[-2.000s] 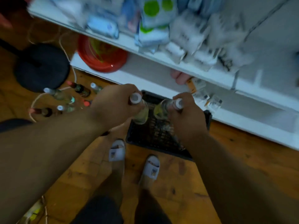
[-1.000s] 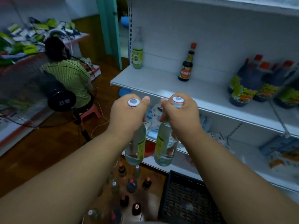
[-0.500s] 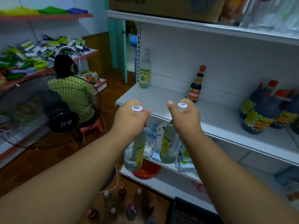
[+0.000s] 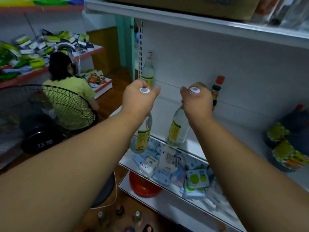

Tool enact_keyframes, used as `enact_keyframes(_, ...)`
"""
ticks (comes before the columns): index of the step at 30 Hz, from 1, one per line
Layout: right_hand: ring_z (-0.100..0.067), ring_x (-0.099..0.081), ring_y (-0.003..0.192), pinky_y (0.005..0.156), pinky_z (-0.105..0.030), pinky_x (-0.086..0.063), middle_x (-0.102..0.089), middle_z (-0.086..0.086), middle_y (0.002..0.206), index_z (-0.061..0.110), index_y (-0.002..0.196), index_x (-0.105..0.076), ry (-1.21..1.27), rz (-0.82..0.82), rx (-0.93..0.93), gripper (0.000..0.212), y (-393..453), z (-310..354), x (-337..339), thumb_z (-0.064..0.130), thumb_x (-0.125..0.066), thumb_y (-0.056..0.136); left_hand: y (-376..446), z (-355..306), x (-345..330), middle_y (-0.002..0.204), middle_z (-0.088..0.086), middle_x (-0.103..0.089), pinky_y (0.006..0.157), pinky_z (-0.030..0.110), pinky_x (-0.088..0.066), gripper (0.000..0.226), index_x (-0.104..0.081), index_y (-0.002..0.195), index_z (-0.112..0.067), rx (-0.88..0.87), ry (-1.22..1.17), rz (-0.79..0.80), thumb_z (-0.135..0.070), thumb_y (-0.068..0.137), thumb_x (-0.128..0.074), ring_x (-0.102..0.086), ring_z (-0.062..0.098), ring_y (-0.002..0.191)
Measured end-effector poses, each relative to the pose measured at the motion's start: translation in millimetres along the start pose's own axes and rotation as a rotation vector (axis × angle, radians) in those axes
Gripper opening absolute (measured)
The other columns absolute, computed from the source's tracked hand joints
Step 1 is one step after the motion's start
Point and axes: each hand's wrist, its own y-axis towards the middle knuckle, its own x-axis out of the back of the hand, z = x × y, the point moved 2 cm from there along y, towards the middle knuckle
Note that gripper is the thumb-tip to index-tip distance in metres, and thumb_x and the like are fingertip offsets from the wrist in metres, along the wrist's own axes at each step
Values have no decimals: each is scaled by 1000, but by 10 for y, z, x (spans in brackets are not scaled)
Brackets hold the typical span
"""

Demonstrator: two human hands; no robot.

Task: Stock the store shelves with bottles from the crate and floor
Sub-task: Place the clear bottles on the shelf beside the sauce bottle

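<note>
My left hand point(image 4: 138, 101) grips the neck of a clear bottle with a yellow label point(image 4: 142, 136) and white cap. My right hand point(image 4: 198, 102) grips a second clear bottle of the same kind point(image 4: 177, 129). Both bottles hang upright in front of the white middle shelf point(image 4: 234, 129), at its front edge. On that shelf stand a matching clear bottle point(image 4: 148, 69) at the far left and a dark sauce bottle with a red cap point(image 4: 216, 91) behind my right hand. Several bottles point(image 4: 120, 216) stand on the floor below. The crate is out of view.
Large dark bottles with yellow labels point(image 4: 287, 141) crowd the shelf's right end. Lower shelves hold small packets point(image 4: 175, 166) and a red bowl point(image 4: 143, 186). A standing fan point(image 4: 41, 121) and a seated person in a yellow shirt point(image 4: 70, 84) are at the left.
Both hands have lifted the two bottles from low over the crate up to the middle shelf's height. My view has risen with them, so the crate has dropped out of sight.
</note>
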Motion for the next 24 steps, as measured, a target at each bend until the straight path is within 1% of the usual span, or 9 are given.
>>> enact_keyframes(2, -40, -62, 67, 61, -49, -54, -61, -20, 69, 16, 66, -47, -7, -9, 23, 26, 146, -78, -68, 34, -61, 78, 148, -10, -84, 67, 14, -60, 55, 35, -49, 26, -52, 72, -18, 7, -37, -35, -37, 77, -69, -60, 27, 60)
enact_keyframes(5, -34, -64, 68, 66, -48, -55, -62, -14, 69, 16, 68, -48, -44, 14, 26, 27, 344, -194, -166, 39, -58, 78, 319, -1, -247, 61, 19, -56, 44, 23, -42, 20, -53, 78, -8, 10, -69, -11, -21, 84, -67, -53, 22, 45)
enact_keyframes(9, -24, -66, 72, 68, -40, -55, -65, -6, 74, 19, 70, -50, -92, 8, -2, 28, 565, -285, -252, 42, -59, 83, 503, 50, -465, 62, 17, -57, 38, 19, -39, 15, -54, 78, -7, 20, -91, 23, -13, 85, -66, -55, 22, 46)
enact_keyframes(12, -17, -58, 74, 64, -26, -38, -58, 7, 74, 20, 78, -49, -150, 37, 26, 26, 641, -356, -316, 40, -64, 86, 636, 77, -567, 61, 16, -58, 39, 19, -39, 13, -54, 77, -8, 10, -99, 41, -11, 84, -65, -57, 19, 44)
enact_keyframes(14, -13, -55, 81, 71, -22, -35, -56, 11, 82, 23, 93, -53, -152, 82, 32, 19, 639, -471, -346, 36, -66, 87, 708, 82, -622, 60, 18, -58, 40, 19, -40, 12, -54, 77, -5, -25, -99, 75, -8, 84, -63, -57, 20, 45)
enact_keyframes(16, -12, -55, 89, 78, -22, -37, -58, 9, 93, 24, 103, -54, -116, 112, 42, 20, 624, -588, -356, 31, -65, 88, 771, 84, -674, 61, 19, -57, 42, 19, -43, 11, -53, 78, -3, -59, -91, 137, -6, 85, -61, -58, 24, 51)
enact_keyframes(20, -13, -57, 82, 74, -25, -38, -59, 7, 87, 24, 97, -52, -71, 114, 106, 17, 691, -648, -388, 27, -65, 87, 949, 173, -779, 71, 21, -60, 56, 32, -51, 13, -51, 84, -5, -85, -64, 216, -15, 81, -59, -60, 25, 60)
enact_keyframes(22, -13, -57, 80, 73, -24, -39, -61, 6, 87, 23, 97, -53, -59, 109, 125, 17, 771, -660, -414, 30, -66, 88, 1027, 259, -813, 77, 12, -63, 66, 36, -51, 22, -51, 88, -12, -103, 22, 179, -30, 79, -60, -61, 21, 68)
enact_keyframes(24, -13, -57, 82, 73, -24, -39, -60, 7, 88, 21, 98, -54, -79, 106, 141, 21, 833, -678, -437, 36, -65, 89, 1016, 368, -822, 83, 1, -63, 71, 31, -49, 24, -52, 94, -16, -160, 81, 116, -36, 85, -61, -61, 11, 77)
